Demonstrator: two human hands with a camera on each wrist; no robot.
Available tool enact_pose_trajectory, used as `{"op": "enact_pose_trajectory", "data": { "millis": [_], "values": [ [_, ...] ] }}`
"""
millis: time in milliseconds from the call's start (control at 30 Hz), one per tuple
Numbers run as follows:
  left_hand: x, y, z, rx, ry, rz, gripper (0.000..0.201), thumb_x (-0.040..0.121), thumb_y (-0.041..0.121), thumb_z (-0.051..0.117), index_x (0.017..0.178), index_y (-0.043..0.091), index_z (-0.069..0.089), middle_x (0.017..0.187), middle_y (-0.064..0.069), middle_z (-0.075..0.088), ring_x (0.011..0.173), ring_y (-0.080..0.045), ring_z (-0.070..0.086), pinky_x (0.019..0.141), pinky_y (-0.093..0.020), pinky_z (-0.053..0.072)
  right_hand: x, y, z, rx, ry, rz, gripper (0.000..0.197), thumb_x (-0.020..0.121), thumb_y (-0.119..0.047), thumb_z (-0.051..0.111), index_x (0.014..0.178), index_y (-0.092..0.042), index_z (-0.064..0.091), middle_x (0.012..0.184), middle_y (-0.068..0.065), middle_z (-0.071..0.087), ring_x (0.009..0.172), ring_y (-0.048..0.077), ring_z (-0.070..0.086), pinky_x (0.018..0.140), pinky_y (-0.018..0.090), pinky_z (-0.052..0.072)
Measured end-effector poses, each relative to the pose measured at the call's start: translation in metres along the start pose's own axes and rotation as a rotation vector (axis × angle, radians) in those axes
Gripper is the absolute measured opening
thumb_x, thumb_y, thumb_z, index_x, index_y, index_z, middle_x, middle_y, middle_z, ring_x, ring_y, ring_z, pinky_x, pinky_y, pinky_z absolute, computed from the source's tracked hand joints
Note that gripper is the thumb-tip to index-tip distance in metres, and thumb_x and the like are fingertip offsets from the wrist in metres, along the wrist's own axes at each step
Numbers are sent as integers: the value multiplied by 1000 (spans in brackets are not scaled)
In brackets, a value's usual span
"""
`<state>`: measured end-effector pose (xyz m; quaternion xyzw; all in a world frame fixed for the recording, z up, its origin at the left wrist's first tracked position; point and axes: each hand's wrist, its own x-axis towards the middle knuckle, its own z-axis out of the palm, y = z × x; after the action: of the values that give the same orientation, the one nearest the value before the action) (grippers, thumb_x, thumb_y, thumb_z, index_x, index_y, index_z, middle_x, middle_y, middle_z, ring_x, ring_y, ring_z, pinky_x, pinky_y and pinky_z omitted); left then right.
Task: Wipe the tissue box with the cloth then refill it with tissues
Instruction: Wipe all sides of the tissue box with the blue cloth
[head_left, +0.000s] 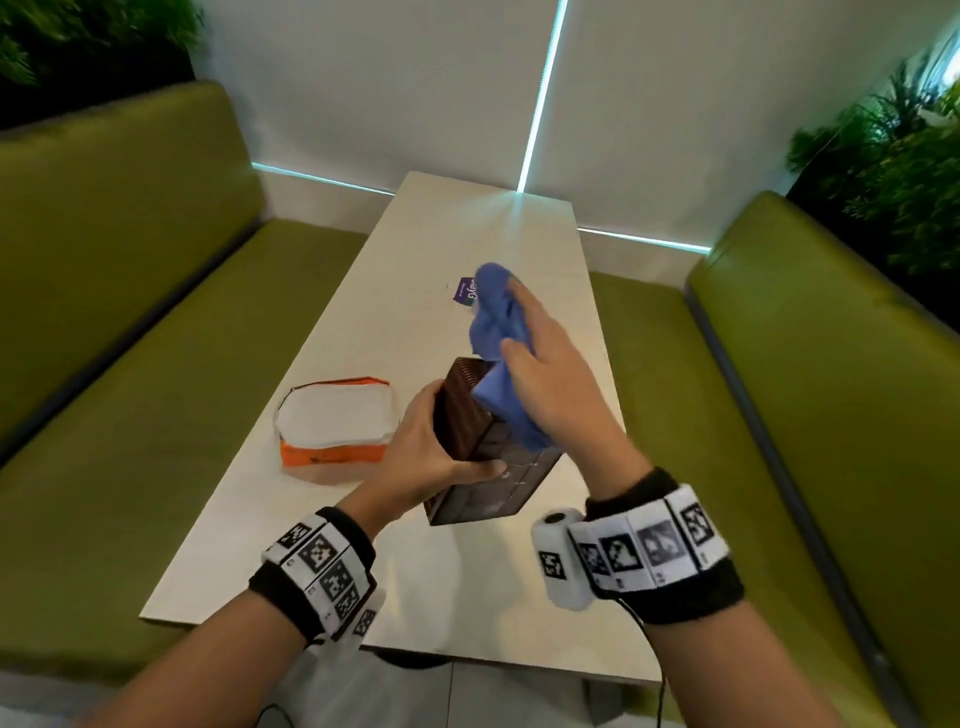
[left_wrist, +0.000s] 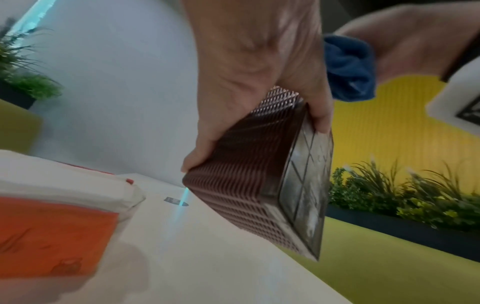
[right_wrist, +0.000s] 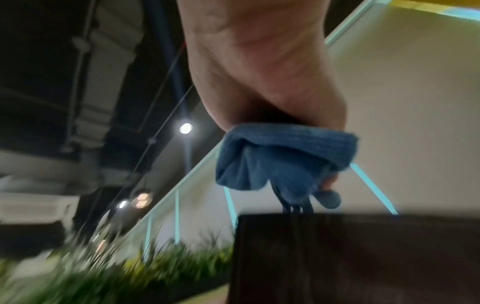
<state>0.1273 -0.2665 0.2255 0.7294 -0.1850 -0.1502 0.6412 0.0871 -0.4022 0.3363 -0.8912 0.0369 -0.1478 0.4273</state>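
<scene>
The dark brown ribbed tissue box (head_left: 467, 415) is tilted up off the table, one lower corner near the tabletop. My left hand (head_left: 431, 447) grips it, thumb across the near face and fingers round the far side; the left wrist view shows the box (left_wrist: 246, 174) in those fingers. My right hand (head_left: 550, 374) holds the bunched blue cloth (head_left: 498, 332) against the box's upper right side. The right wrist view shows the cloth (right_wrist: 280, 156) gripped above the box's dark edge (right_wrist: 337, 257). A pack of white tissues in orange wrapping (head_left: 335, 428) lies on the table to the left.
The pale table (head_left: 467, 571) runs between two green bench seats (head_left: 130, 364). A small purple label (head_left: 466, 291) lies beyond the cloth. Plants (head_left: 893, 156) stand behind the benches. Bare tabletop lies near the front edge.
</scene>
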Motion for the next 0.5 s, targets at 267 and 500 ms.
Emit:
{"op": "enact_pose_trajectory", "data": {
  "millis": [267,500],
  "values": [
    [-12,-11,-7,94,158,65,94,48,33,94,127,41,44,124,9,57,115,-12,58,96,-42,53,7,35,8,-268,-55,217,43,100,-21,34,142,-28,36,135,12,56,116,34,53,91,35,40],
    [-9,-4,-3,159,146,111,82,48,24,92,119,29,50,114,3,61,104,-14,61,87,-45,54,-14,3,44,-359,10,16,44,102,-22,34,146,-27,35,148,-1,43,121,25,53,90,33,44]
  ]
}}
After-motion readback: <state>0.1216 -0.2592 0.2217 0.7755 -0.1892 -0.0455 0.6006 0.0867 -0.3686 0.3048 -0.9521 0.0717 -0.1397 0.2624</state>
